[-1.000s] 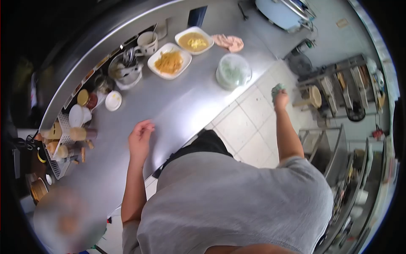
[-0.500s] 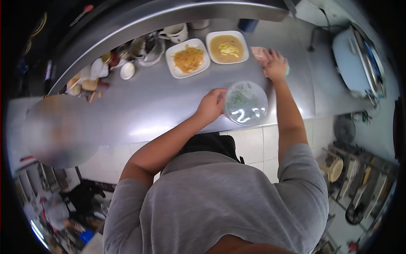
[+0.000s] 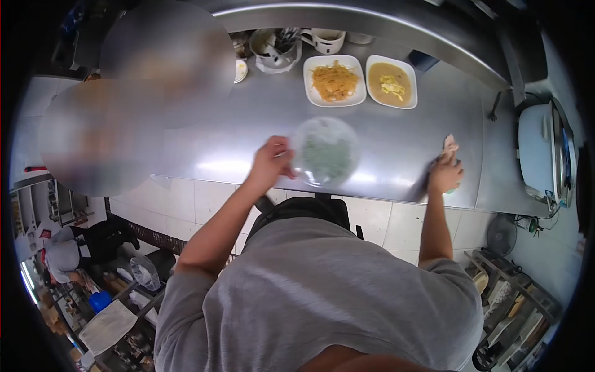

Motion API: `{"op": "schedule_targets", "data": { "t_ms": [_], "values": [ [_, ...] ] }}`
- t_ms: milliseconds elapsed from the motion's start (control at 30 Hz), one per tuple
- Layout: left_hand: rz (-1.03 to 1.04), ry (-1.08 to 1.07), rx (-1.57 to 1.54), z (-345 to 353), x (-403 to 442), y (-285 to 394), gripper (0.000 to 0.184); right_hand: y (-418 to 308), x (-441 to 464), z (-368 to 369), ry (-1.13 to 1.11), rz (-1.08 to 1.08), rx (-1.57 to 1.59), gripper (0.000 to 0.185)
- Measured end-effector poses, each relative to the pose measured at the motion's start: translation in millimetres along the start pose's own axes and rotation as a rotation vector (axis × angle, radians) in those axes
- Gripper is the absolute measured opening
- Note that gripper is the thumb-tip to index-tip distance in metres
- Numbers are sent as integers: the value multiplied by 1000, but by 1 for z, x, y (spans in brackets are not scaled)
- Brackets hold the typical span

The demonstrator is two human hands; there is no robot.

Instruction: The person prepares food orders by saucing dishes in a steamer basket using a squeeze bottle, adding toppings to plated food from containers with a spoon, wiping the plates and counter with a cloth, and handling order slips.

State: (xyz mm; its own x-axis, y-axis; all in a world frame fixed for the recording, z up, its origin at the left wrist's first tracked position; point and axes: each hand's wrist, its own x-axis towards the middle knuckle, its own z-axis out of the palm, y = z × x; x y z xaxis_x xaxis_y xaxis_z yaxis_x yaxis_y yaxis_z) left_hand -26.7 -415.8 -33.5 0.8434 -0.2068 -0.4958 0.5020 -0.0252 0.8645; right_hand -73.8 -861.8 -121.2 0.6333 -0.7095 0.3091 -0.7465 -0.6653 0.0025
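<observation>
My left hand (image 3: 271, 164) has its fingers curled at the left rim of a round clear plastic container (image 3: 325, 152). Chopped green bits show through its shiny top, and its outline is slightly blurred. My right hand (image 3: 445, 176) presses a pinkish cloth (image 3: 450, 146) onto the steel counter near its front edge, with part of the cloth sticking out past the fingers. Behind the container stand a square white plate of shredded orange food (image 3: 335, 82) and a square white dish of tan soup (image 3: 392, 85) with yellow pieces on top.
A steel counter (image 3: 248, 130) runs across the view under an overhead shelf (image 3: 384, 28). At the back are a mug (image 3: 326, 41) and a metal pot with utensils (image 3: 274, 49). A large light-blue cooker (image 3: 538, 149) stands at the right. Blurred patches cover the upper left.
The view has shifted and turned. My left hand and the container have moved left relative to the dishes. My right hand has drawn the cloth toward the counter's front edge.
</observation>
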Motion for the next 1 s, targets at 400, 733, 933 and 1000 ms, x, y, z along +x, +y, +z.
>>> {"op": "schedule_targets", "data": {
  "t_ms": [400,733,933,1000],
  "values": [
    [98,441,-249,-272,-123,-26,29,-356,-291,-101,-186,-882,457,51],
    [124,718,-441,-385,-257,-91,29,-451,-344,-163,-348,-2137,295,41],
    [95,980,-592,-421,-287,-138,29,-583,-431,-169,-189,-1734,400,37],
    [73,1032,-658,-425,-286,-141,28,-641,-463,-159,-215,-1409,584,34]
  ]
}}
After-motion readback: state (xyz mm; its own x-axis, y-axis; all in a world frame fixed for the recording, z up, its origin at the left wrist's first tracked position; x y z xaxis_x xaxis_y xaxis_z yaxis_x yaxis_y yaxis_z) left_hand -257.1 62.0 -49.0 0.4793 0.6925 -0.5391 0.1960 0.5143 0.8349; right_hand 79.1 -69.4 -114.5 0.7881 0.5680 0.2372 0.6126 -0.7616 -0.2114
